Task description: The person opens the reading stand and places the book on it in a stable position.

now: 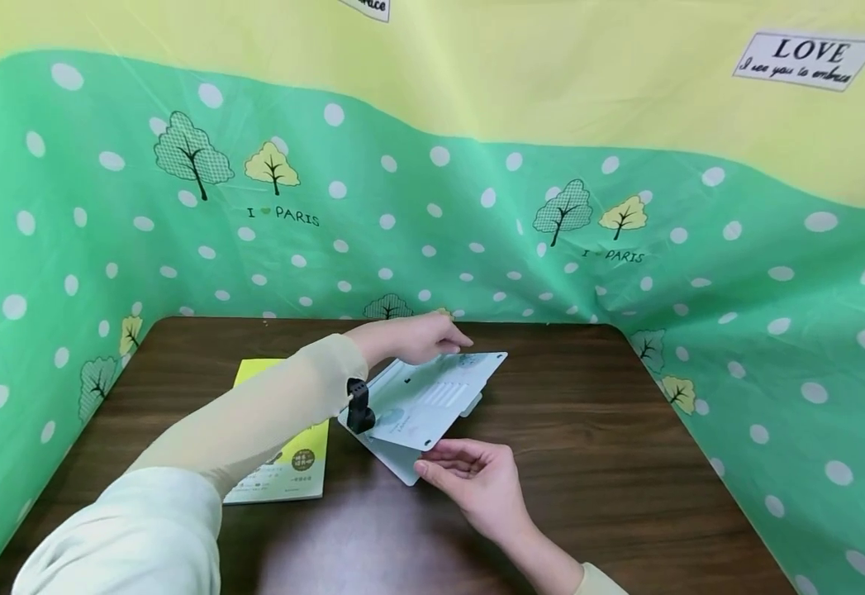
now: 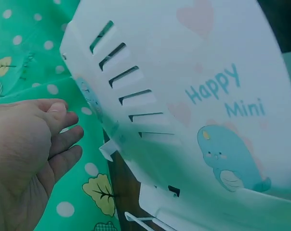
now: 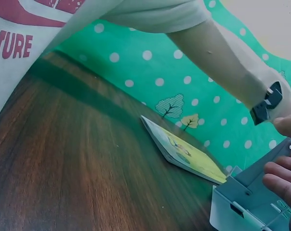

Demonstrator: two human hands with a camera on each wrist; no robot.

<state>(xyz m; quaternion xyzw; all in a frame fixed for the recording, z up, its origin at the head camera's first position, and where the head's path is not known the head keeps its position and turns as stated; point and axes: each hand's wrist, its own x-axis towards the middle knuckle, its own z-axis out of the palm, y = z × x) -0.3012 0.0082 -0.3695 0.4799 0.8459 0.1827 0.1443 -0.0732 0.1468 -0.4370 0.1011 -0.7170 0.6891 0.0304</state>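
A pale blue book stand (image 1: 432,401) with a row of slots stands on the table, its slotted panel tilted up over a flat base. In the left wrist view the panel (image 2: 184,96) carries a dinosaur picture and the words "Happy Mini". My right hand (image 1: 480,487) holds the stand's near corner, thumb in front and fingers curled under the panel. Reaching across, my left hand (image 1: 420,337) hovers at the stand's far edge. Seen from the left wrist, that hand (image 2: 34,149) has loosely bent fingers, apart from the panel and holding nothing.
A yellow and white book (image 1: 291,471) lies left of the stand, partly covered by my left forearm. The dark wooden table (image 1: 596,479) is enclosed by green and yellow patterned cloth (image 1: 432,223) at the back and sides.
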